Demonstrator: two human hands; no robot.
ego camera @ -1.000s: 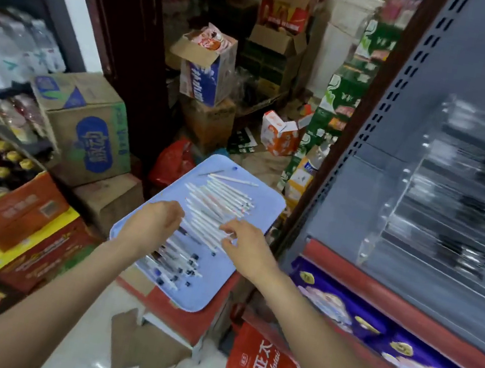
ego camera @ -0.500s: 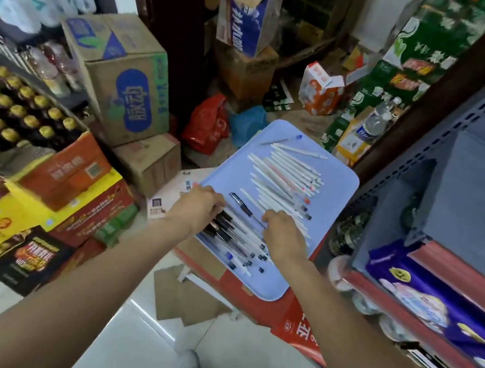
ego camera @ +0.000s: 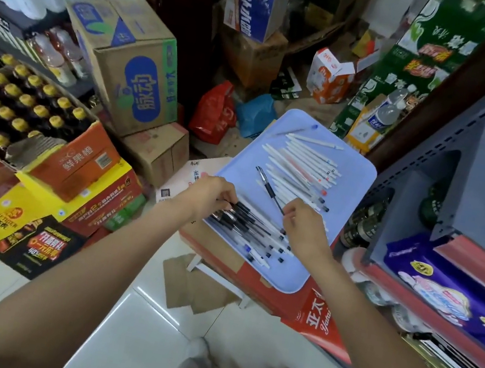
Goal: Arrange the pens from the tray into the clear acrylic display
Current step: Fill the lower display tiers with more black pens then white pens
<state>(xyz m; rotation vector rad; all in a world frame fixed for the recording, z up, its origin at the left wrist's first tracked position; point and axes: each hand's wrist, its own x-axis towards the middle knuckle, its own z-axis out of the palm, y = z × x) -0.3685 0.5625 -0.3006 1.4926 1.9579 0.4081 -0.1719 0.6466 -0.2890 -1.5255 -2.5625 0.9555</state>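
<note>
Fingers of right hand (ego camera: 301,226) pinch tip of black pen (ego camera: 269,190), lifted off heap; left hand (ego camera: 206,197) fingers curl round black-capped pens (ego camera: 246,226) beneath, on pale blue tray (ego camera: 354,184); white pens (ego camera: 302,168) lie beyond fingertips. Step: gathering. Next needs firm bundle, carry rightward toward grey shelf (ego camera: 460,190); display unseen. Tray sits on red carton (ego camera: 322,314), cartons around

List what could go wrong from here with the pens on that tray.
The left hand grips several black pens at once; one may slip out. The black pen in the right hand lies crossed over the white pens and may scatter them. The tray overhangs its support and could tip.
</note>
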